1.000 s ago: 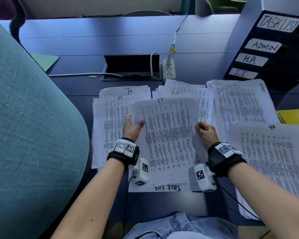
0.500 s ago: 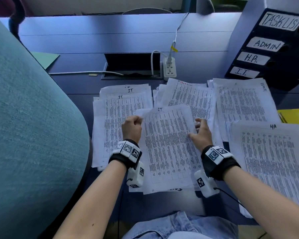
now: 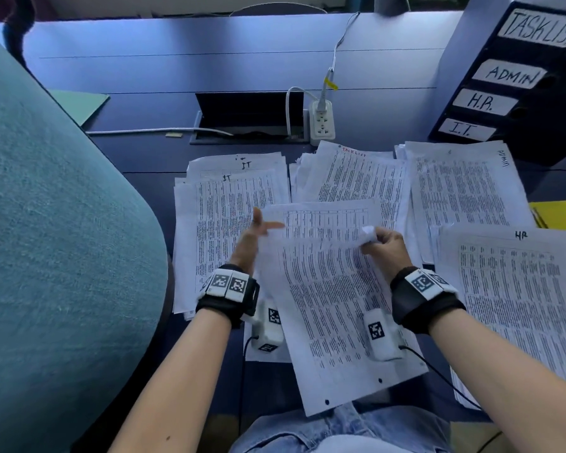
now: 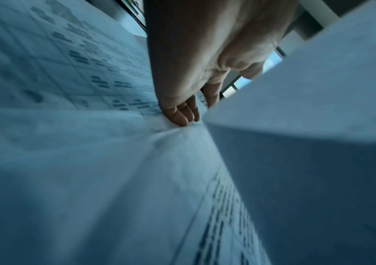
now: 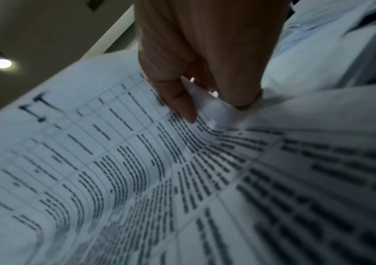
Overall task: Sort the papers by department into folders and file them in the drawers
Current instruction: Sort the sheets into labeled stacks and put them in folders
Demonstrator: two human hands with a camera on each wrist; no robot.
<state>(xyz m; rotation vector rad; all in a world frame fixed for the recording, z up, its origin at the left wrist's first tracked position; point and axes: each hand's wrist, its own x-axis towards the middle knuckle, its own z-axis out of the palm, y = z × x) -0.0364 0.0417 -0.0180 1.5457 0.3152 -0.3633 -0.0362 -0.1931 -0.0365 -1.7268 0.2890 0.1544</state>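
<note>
Pinching the curled top corner of a printed sheet (image 3: 334, 289), the right hand (image 3: 384, 246) lifts it off the centre pile, apparently to read its "IT" heading. With fingers straight, the left hand (image 3: 254, 237) steadies the sheet's left edge. Sorted piles ring it on the desk (image 3: 275, 60): the IT stack (image 3: 229, 204) just left, the HR stack (image 3: 517, 289) right, labelled drawers (image 3: 510, 83) beyond. Half a second earlier both hands lay lower on the still-flat sheet; now it tilts up.

Dark blue drawer cabinet (image 3: 517, 83): TASKLIST, ADMIN, H.R., I.T.
White printed paper stacks: IT (image 3: 232, 207), TASKLIST (image 3: 356, 174), ADMIN (image 3: 464, 184), HR (image 3: 517, 289)
Lifted white sheet (image 5: 92, 161): IT
</note>
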